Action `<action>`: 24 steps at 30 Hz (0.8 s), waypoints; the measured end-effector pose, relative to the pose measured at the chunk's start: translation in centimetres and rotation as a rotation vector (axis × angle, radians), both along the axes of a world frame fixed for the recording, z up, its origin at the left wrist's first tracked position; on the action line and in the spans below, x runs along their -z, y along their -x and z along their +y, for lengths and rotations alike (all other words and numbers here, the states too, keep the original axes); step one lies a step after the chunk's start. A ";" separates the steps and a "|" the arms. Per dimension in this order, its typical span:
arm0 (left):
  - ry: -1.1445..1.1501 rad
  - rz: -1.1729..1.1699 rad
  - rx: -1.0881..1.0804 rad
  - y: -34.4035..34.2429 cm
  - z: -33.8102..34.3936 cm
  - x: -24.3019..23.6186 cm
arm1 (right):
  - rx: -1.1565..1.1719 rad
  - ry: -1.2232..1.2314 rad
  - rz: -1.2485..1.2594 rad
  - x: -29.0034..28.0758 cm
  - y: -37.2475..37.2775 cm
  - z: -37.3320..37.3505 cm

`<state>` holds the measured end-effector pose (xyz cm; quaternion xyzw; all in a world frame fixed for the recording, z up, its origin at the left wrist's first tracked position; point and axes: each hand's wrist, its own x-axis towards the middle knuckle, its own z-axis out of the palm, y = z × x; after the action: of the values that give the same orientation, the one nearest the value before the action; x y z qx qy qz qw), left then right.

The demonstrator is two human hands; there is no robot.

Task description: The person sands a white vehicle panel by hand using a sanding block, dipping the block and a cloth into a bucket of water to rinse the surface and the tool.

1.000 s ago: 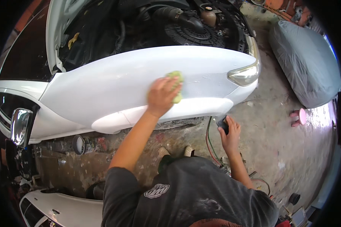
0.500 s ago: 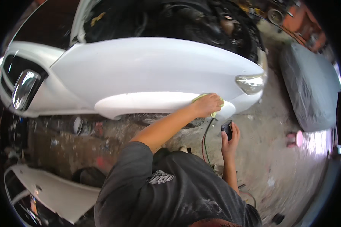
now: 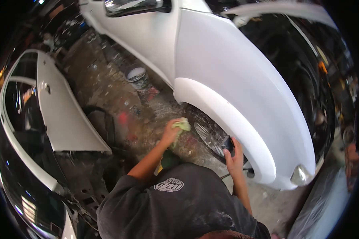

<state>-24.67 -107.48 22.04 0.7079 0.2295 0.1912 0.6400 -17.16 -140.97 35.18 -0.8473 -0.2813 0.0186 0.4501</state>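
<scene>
- Moved since the earlier frame: the view swings round, so the car stands slantwise, and my left grip [image 3: 170, 132] is off the wheel-arch edge, out over the stained floor [image 3: 93, 67].
- Left grip: fingers and thumb pinch a bunched yellow-green cloth [image 3: 182, 124]. The cloth juts from the finger ends, up and to the right; being crumpled, it presents no clear long axis.
- Right grip [image 3: 236, 158]: thumb and fingers are pressed around a small dark block [image 3: 227, 144]. Its long axis runs roughly up and down the picture.
- Governing relation: the pale front fender [image 3: 243, 71] lies up and to the right of both grips, its long axis slanting from upper left to lower right, toward the headlight [image 3: 301, 176].
- Nearer hand: the right. In the picture its fingertips meet the lower edge of the white arch flare [image 3: 227, 117]; whether they touch it, I cannot tell.
- The left grip is well apart from the fender, with the wheel [image 3: 205, 137] showing between cloth and block.
- Judged from this position, the cloth's route to the fender runs rightward and upward, across the flare.
- Also noted: a bucket [image 3: 137, 75] on the floor, beyond the left grip.
</scene>
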 end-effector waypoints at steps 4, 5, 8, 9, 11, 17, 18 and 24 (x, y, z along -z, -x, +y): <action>0.288 0.127 -0.447 8.4 9.5 1.9 | -0.167 -0.087 0.173 -0.2 -1.8 9.7; 0.428 0.066 -0.563 10.6 11.7 3.2 | -0.204 -0.085 0.174 0.4 -2.2 12.3; 0.672 -0.050 -0.752 13.5 16.5 3.1 | -0.250 -0.292 0.380 4.2 -4.1 20.0; 0.776 -0.097 -0.820 14.2 17.9 2.5 | -0.238 -0.287 0.440 5.4 -5.1 22.5; 0.773 -0.100 -0.889 17.1 21.8 3.6 | -0.269 -0.274 0.509 5.1 -5.3 29.3; 0.765 -0.100 -0.930 21.2 29.6 3.8 | -0.269 -0.587 1.440 5.2 -7.0 45.6; 0.762 -0.092 -0.940 22.2 30.6 3.9 | -0.276 -0.604 1.519 5.3 -7.5 47.7; 0.821 -0.214 -1.116 27.3 34.2 5.0 | -0.322 -0.457 1.382 8.3 -7.5 57.4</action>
<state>-51.94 -73.30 17.01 0.1628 0.5481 0.4576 0.6809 -9.70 -83.57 26.91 -0.4761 -0.0516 0.5539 0.6810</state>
